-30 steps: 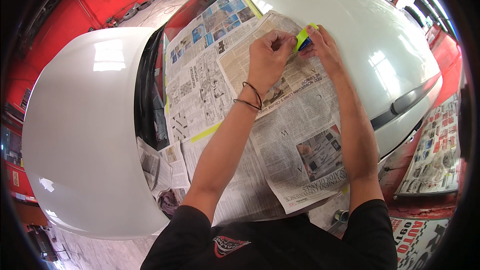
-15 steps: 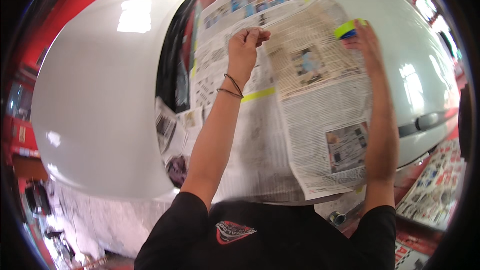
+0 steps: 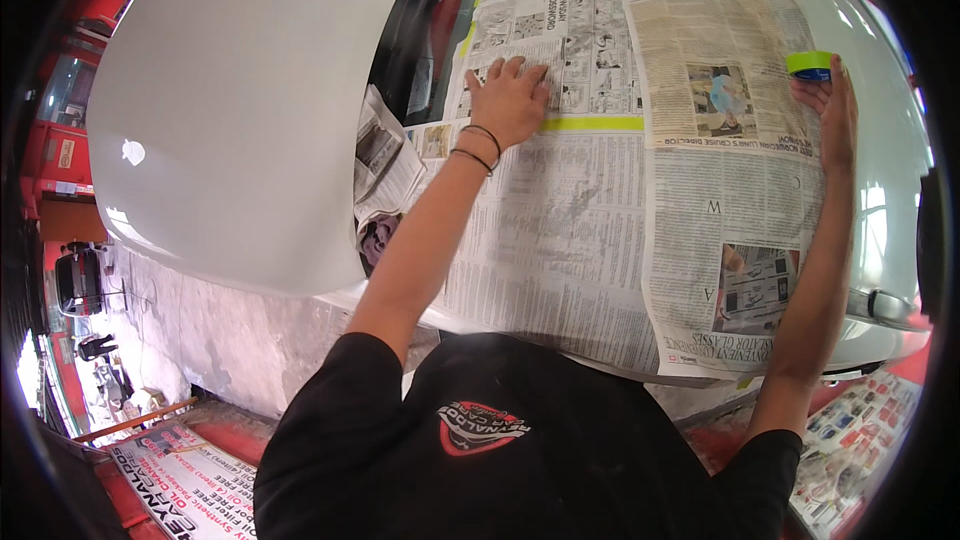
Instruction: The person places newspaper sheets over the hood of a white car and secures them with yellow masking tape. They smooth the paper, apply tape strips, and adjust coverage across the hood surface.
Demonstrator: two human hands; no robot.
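My left hand (image 3: pixel 512 98) lies with fingers spread on a newspaper sheet (image 3: pixel 545 190) that covers part of a white car, its fingertips over the printed page. Just right of it a strip of yellow-green masking tape (image 3: pixel 598 124) runs across the paper. My right hand (image 3: pixel 832 110) grips a roll of masking tape (image 3: pixel 809 65), yellow-green outside with a blue inner ring. The roll is by the right edge of a second newspaper sheet (image 3: pixel 740 155), which overlaps the first. My right forearm crosses that sheet's lower right edge.
The white car's open hood (image 3: pixel 250 120) rises on the left, next to a dark gap. Crumpled newspaper (image 3: pixel 388 165) is tucked at that gap. Bare white bodywork with a door handle (image 3: pixel 888 308) lies at right. A printed banner (image 3: pixel 190 485) stands at lower left.
My left hand has gone from closed fingers to spread fingers on the newspaper. The view has shifted, so the car and sheets sit differently. My right hand still holds the tape roll.
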